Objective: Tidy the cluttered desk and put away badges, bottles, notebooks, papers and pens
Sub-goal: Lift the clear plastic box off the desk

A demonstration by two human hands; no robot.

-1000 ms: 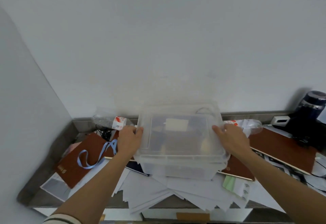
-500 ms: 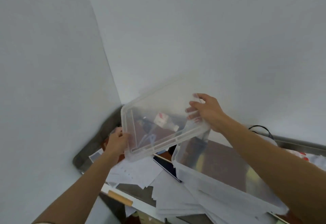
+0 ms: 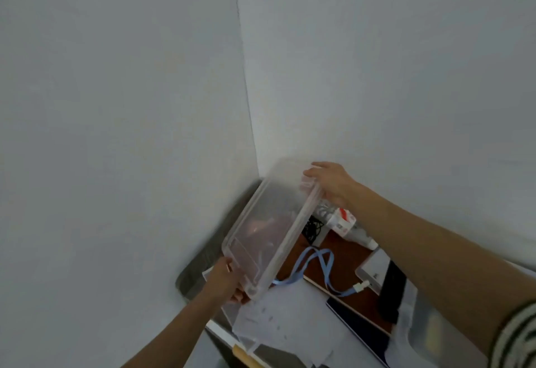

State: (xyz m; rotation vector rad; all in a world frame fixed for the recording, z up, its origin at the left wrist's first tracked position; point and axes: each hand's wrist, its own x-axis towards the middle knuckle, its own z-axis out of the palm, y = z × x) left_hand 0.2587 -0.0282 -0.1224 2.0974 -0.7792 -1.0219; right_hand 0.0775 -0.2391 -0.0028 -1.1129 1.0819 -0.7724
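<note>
Hunting for room on the desk (image 3: 197, 269), and there's little of it, so the bare grey strip by the wall corner looks like the best spot. The open storage box (image 3: 420, 324) sits at the right, and the swing should stay clear of it. Its clear lid (image 3: 269, 231) hangs tilted over the desk's left end with the far end higher. I'd lower the near end first, then lean it on its long edge against the wall. The left hand (image 3: 226, 283) has its grip wrapped round the near corner, and the right hand (image 3: 333, 185) is clenched over the far short edge. The lid looks frosted, see-through, raised-rimmed and light, so it's likely to flex. Below it, white papers (image 3: 284, 318) spill over the front edge. A brown notebook (image 3: 342, 257) lies behind them, with a red-and-white labelled bottle (image 3: 345, 222) by the wall. A blue lanyard (image 3: 316, 263) loops across the notebook.
</note>
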